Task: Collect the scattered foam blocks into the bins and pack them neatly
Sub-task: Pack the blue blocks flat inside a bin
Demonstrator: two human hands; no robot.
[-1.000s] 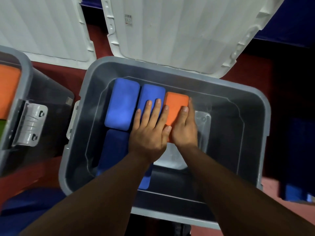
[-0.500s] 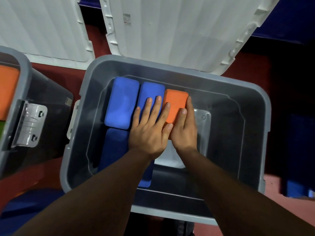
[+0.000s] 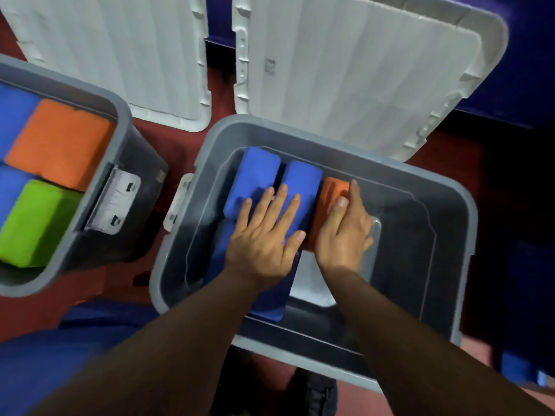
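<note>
A grey bin (image 3: 444,211) stands in the middle of the frame on the red floor (image 3: 180,139). Against its upper left inner wall the first blue block (image 3: 255,175) and the second blue block (image 3: 301,183) lie side by side, with the small orange block (image 3: 332,190) just right of them. The left hand (image 3: 264,244) lies flat across both, fingers straight and spread, gripping nothing. The right hand (image 3: 345,232) grasps the small orange block, thumb on its top face and fingers down its right side. Under the left wrist, darker blue blocks (image 3: 270,298) fill the lower left of the bin; their number is hard to tell.

At the left edge of the frame a second bin (image 3: 120,115) holds a big orange block (image 3: 60,142), a green block (image 3: 33,223) and blue foam (image 3: 15,115) packed close together. The left lid (image 3: 120,49) and the right lid (image 3: 360,70), both white, lie along the top of the frame, one above each bin. A loose blue block (image 3: 516,367) shows in the lower right corner, outside the bins
</note>
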